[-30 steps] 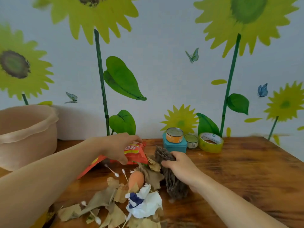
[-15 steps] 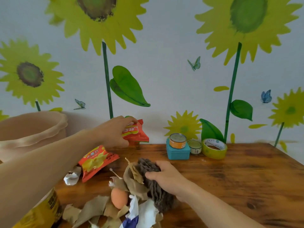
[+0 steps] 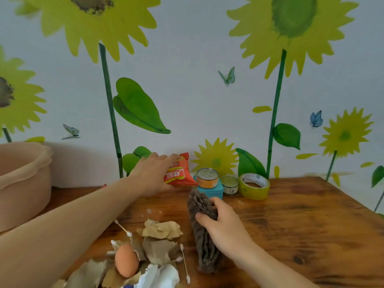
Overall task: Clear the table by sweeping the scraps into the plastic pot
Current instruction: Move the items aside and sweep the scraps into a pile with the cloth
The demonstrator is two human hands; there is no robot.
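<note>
Table clearance under way: a person is working at the gathering step, with no scrap yet in the plastic pot (image 3: pixel 22 183), which is standing at the edge of the table (image 3: pixel 301 225), partly out of frame. The left hand (image 3: pixel 151 175), extended well away from the pot, is holding a red snack packet (image 3: pixel 178 175) raised above the wood. Its grip is closed on the wrapper's top, with the thumb hidden behind it. The right hand (image 3: pixel 222 227), farther again from the pot, is gripping a bunched brown cloth (image 3: pixel 205 256), its fingers curling round the middle while the cloth's lower end is resting on the table.

Between the cloth and the pot, the scraps are lying in a loose heap of torn brown paper (image 3: pixel 160 240), an egg (image 3: pixel 126 259), cotton swabs (image 3: pixel 123 227) and crumpled white paper (image 3: pixel 162 275). None of it is touching the pot.

The packet looks bound for the pot. The next move is likely calling for the cloth to be set down flat on the heap's far side from the pot and drawn potward. The round egg may roll ahead and the thin swabs may slip beneath the cloth. A tin (image 3: pixel 207 177) and a tape roll (image 3: pixel 254 185) are standing beyond the cloth, on the side away from the pot.
</note>
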